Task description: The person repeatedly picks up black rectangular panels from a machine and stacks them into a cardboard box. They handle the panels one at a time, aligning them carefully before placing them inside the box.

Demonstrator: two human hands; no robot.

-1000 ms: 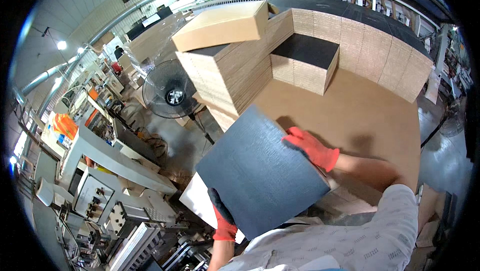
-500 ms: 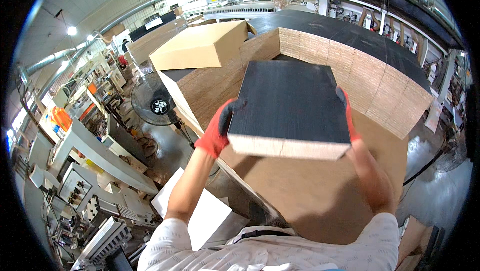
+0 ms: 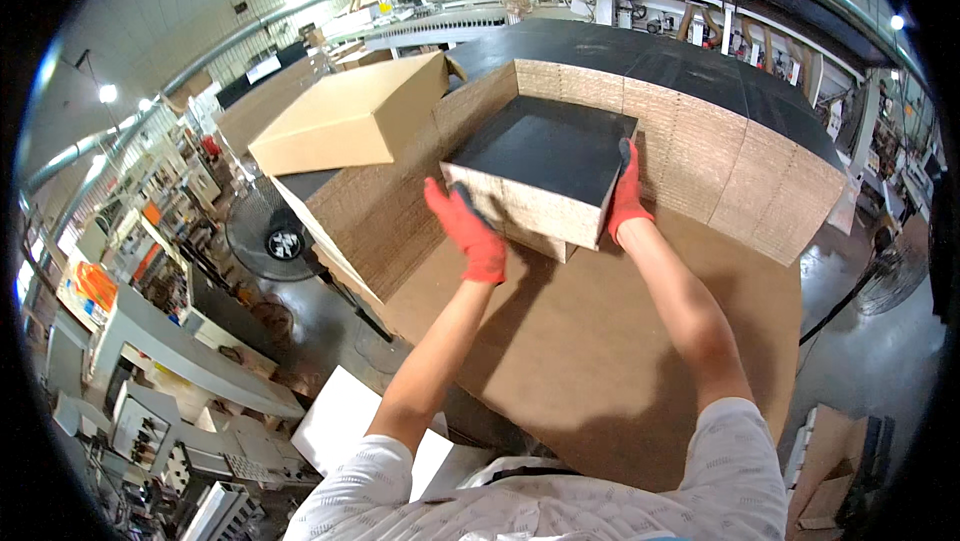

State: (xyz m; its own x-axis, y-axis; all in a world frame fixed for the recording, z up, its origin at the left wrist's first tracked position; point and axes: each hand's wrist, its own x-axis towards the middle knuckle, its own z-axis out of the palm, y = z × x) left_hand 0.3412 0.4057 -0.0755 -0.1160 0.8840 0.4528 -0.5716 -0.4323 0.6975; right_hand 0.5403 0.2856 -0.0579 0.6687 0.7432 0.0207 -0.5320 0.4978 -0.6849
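A stack of thin boards with a black top and pale wood edges point(image 3: 545, 146) sits in the corner between taller rows of board stacks, resting on a lower pale stack point(image 3: 540, 239) that juts out beneath it. My left hand point(image 3: 468, 233), in a red glove with dark palm side, is open at the stack's near left corner, fingers apart; whether it still touches is unclear. My right hand point(image 3: 628, 199), gloved alike, lies flat along the stack's right side with fingers stretched upward. Both hands' far sides are partly hidden.
Tall black-topped board rows point(image 3: 735, 156) wall the brown tabletop point(image 3: 600, 351) at the back and right. A cardboard box point(image 3: 340, 111) rests on the left row. Floor fans point(image 3: 282, 241) stand on both sides. Machinery point(image 3: 150, 411) lines the left.
The black-topped stack has moved away from me and down into the corner onto the lower stack. My left hand has let go and opened; my right hand stays against its side.
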